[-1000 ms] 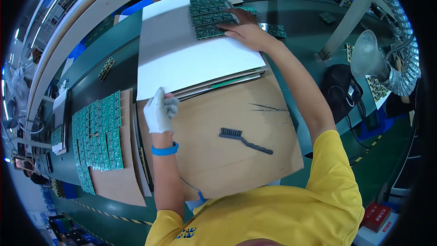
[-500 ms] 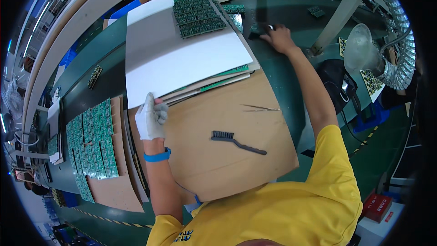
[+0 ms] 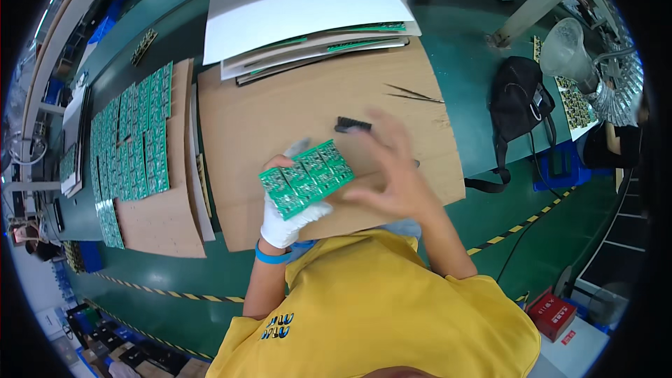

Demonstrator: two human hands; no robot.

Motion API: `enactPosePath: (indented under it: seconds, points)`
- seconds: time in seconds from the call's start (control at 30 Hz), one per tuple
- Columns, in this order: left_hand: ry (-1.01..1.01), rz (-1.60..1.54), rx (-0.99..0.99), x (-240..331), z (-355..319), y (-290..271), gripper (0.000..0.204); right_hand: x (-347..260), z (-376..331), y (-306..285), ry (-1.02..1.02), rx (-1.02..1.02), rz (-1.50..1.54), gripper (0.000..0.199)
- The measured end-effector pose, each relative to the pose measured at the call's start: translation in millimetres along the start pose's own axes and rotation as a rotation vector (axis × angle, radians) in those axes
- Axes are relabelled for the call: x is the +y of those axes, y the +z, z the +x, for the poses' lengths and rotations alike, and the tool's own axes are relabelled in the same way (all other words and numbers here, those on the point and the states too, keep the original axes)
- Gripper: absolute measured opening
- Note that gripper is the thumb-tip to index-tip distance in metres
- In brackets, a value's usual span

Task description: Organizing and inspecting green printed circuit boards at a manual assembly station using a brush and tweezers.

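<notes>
A green circuit board panel (image 3: 306,179), divided into several small sections, is held up in front of me, tilted. My left hand (image 3: 283,227), in a white glove with bare fingertips, is closed around its left and lower edges. To the panel's right, my bare right hand (image 3: 392,168) is smeared by motion, its thumb and fingers spread apart with nothing between them. A black brush (image 3: 352,124) lies on the brown board (image 3: 245,126) beneath, its handle mostly hidden by my right hand. Tweezers (image 3: 414,92) rest further back on the same board.
Stacked white and brown sheets (image 3: 301,21) with green panels between them stand at the back. On the left, a brown sheet (image 3: 168,220) carries rows of circuit boards (image 3: 133,143). A black bag (image 3: 519,98) and a fume hose (image 3: 624,91) are at the right.
My left hand has left the stack's corner and now holds the circuit board panel close to me. My right hand has come back from the far right to beside it. The view has tilted downward.
</notes>
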State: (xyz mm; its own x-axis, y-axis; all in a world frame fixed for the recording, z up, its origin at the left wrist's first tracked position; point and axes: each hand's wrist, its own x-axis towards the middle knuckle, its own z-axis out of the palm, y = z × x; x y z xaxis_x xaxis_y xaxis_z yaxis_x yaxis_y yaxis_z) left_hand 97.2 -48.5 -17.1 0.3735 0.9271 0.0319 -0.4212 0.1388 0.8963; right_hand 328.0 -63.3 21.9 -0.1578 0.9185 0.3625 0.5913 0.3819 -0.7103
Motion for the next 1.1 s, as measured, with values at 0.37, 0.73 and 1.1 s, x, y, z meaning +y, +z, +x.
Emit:
enactPosePath:
  seconds: [0.37, 0.73, 1.1]
  points:
    - [-0.073, 0.152, 0.109, -3, -4, -11, 0.088, -48, 9, 29, 0.515, -0.132, 0.489, 0.035]
    - [0.055, 0.087, 0.122, -13, 2, -15, 0.084, -25, -2, 39, 0.138, -0.129, -0.136, 0.042]
    - [0.087, 0.156, 0.162, -15, 2, -15, 0.089, -35, -20, 39, 0.041, -0.079, -0.119, 0.034]
